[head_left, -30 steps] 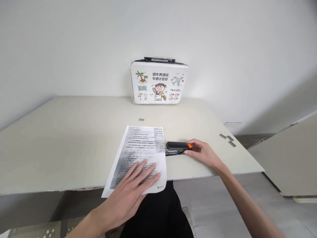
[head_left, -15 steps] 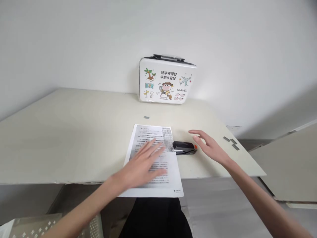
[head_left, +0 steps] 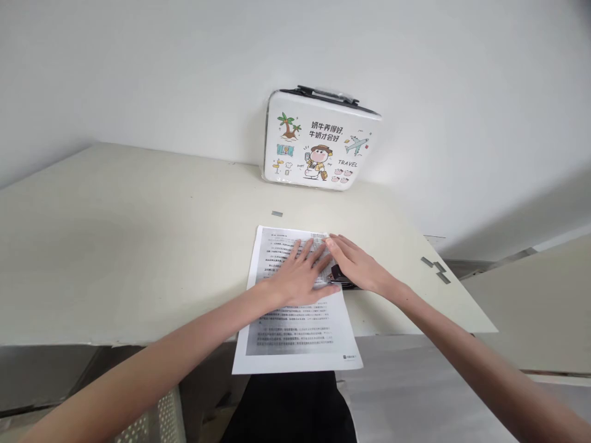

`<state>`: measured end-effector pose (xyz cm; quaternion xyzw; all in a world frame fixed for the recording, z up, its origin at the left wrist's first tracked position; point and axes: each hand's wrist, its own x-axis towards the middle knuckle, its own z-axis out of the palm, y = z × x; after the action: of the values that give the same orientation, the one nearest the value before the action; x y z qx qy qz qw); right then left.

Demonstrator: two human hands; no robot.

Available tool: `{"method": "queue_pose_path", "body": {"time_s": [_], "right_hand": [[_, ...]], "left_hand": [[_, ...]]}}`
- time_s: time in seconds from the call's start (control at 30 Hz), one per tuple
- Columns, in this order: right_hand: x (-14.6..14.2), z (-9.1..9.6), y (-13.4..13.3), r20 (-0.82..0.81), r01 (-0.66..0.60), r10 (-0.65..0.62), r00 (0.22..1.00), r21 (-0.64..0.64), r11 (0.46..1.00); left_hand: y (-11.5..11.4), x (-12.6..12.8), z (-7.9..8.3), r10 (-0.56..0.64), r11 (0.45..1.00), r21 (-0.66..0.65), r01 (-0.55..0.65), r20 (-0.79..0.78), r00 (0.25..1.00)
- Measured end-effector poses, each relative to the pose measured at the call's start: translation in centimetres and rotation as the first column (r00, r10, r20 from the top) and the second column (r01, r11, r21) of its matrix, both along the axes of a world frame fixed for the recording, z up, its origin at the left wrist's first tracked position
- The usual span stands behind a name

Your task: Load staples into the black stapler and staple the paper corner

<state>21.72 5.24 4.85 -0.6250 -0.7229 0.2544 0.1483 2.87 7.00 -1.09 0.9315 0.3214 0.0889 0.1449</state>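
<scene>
A printed sheet of paper (head_left: 295, 335) lies on the table with its lower end hanging past the front edge. My left hand (head_left: 302, 275) rests flat on it, fingers spread toward the top. Over the right edge of the paper, a black stapler (head_left: 342, 277) is mostly covered by my right hand (head_left: 357, 264). Only the stapler's front part shows, at the paper's edge beside my left thumb. The right fingers are stretched out, reaching the upper right of the sheet close to my left fingertips. Whether the right palm presses on the stapler is hidden.
Against the wall stands a white case (head_left: 321, 141) with cartoon prints and a black handle. A small strip of staples (head_left: 277, 213) lies beyond the paper. Several more staple strips (head_left: 435, 269) are near the right edge of the table (head_left: 138, 246).
My right hand has moved left, from beside the stapler to over it. The left hand has shifted right and up on the paper, close to the stapler. The view has tilted slightly.
</scene>
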Motion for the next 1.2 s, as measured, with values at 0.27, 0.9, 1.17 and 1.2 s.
{"method": "queue_pose_path", "body": {"time_s": [0.27, 0.9, 1.17, 1.2], "right_hand": [[-0.7, 0.6, -0.5, 0.025, 0.025, -0.025, 0.999, -0.011, 1.000], [-0.9, -0.2, -0.3, 0.071, 0.031, -0.032, 0.997, 0.014, 0.999], [-1.1, -0.3, -0.3, 0.114, 0.036, -0.038, 0.993, 0.018, 0.999], [-1.1, -0.3, -0.3, 0.122, 0.036, -0.039, 0.992, 0.027, 0.999]], "left_hand": [[-0.4, 0.4, 0.1, 0.004, 1.000, -0.009, -0.003, 0.023, 1.000], [-0.6, 0.9, -0.6, 0.035, 0.999, -0.005, -0.035, 0.036, 0.999], [-0.7, 1.0, -0.9, 0.042, 0.999, 0.001, -0.042, 0.061, 0.997], [-0.7, 1.0, -1.0, 0.044, 0.999, 0.008, -0.044, 0.066, 0.997]]}}
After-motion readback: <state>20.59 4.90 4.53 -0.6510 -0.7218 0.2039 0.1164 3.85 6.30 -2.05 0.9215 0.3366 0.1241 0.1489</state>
